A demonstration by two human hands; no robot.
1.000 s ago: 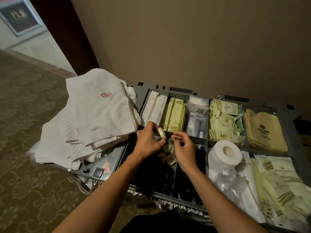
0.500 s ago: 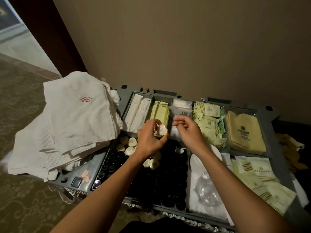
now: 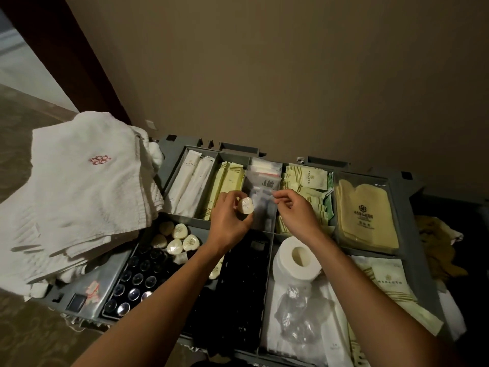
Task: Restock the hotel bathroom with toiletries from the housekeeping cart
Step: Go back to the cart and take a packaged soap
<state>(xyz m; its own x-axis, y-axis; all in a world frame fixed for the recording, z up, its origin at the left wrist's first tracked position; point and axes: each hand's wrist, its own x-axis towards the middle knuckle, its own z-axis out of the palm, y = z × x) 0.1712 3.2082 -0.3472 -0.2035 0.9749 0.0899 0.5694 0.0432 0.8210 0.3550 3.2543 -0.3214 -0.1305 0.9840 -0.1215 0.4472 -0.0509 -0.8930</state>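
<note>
Six small cream rounded wrapped soaps (image 3: 180,230) show clearly, two long white paper sachets (image 3: 185,178), one white toilet-paper roll (image 3: 297,258), one stack of folded white towels (image 3: 87,197).

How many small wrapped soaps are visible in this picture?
6: one soap in the left hand, five grouped in the cart compartment beside the towels; the forearm may hide more.

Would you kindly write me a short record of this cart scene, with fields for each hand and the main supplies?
left hand: holds a round white packet above the cart tray
right hand: fingers curled over the clear sachets; unclear whether it grips anything
matching packets: loose in the near-left compartment
toilet roll: compartment below the right hand
towels: piled at the cart's left end
</note>
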